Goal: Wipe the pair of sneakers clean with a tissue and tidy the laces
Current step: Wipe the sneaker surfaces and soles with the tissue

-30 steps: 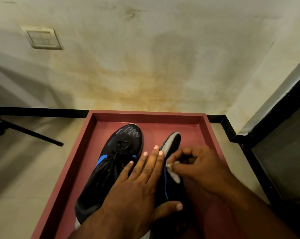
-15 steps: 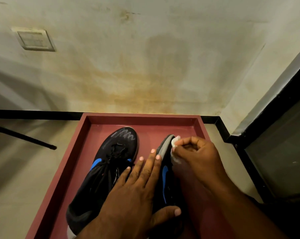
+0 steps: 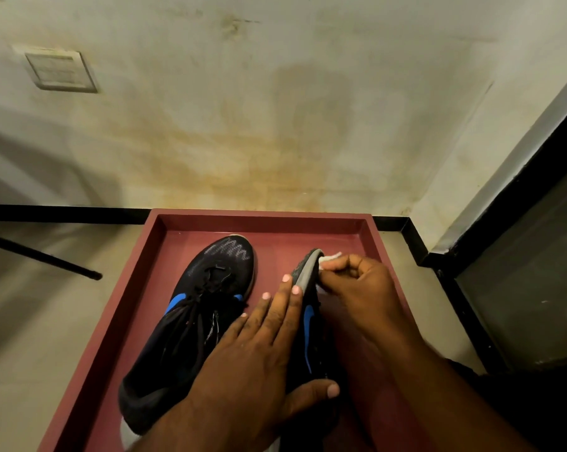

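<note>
Stained wall, red tray (image 3: 151,256) at its foot.

In the tray, my left hand (image 3: 259,360) presses flat, fingers straight, steadying the tipped right sneaker (image 3: 306,321); beside it lies the left sneaker (image 3: 207,308). My right hand (image 3: 360,288) pinches the tissue (image 3: 331,256) at the toe; short firm strokes should work best.

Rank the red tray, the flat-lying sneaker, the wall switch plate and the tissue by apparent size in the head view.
1. Red tray
2. Flat-lying sneaker
3. Wall switch plate, though farther from the camera, so its true size is unsure
4. Tissue, mostly hidden in the right hand
</note>
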